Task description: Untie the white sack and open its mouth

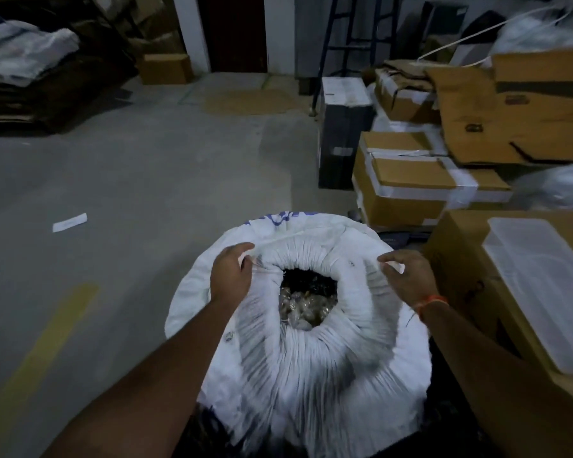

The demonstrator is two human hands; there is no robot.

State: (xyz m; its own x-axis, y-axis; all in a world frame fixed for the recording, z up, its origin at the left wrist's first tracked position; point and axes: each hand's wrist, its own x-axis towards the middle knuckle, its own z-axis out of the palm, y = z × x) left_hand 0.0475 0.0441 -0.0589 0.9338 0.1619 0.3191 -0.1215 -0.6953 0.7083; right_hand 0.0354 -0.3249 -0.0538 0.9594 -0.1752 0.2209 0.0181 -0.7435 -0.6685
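The white sack stands on the floor right in front of me, with blue print on its far side. Its mouth is a gathered ring of pleated cloth with a dark opening in the middle, and small pale wrapped pieces show inside. My left hand pinches the mouth's rim on the left side. My right hand, with an orange thread on its wrist, pinches the rim on the right side. Both hands hold the cloth apart from each other. No tie is clearly visible.
Stacked cardboard boxes crowd the right side, and a clear plastic lid lies on the nearest box. A black box stands behind them. Grey concrete floor with a yellow stripe and a paper slip lies to the left.
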